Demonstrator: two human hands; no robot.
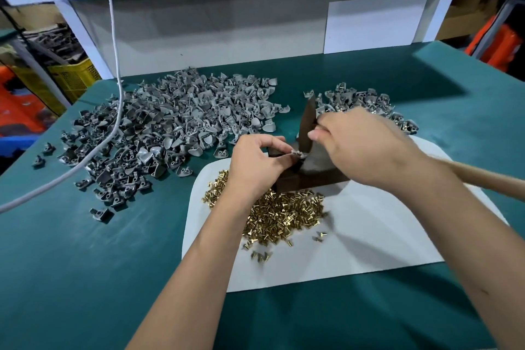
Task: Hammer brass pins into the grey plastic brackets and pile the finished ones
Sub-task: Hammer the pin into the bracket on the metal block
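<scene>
Here the dark wooden jig block (309,176) stands on the white mat (369,236) on the green table (85,264), with an upright dark piece (308,122) rising from it. The left hand (255,167) pinches one grey bracket (297,154) at the block's near-left edge; the right hand (360,148) is curled round a wooden hammer handle (483,179) above the block, its head hidden. Just nearer than the block lies a heap of brass pins (284,216), too many to count. Left of the block spreads one large pile of grey brackets (170,128); behind it to the right, a smaller second pile (363,102). Far left of the block, a yellow crate (71,79) holds dark parts; a white cable (113,65) crosses the large pile
</scene>
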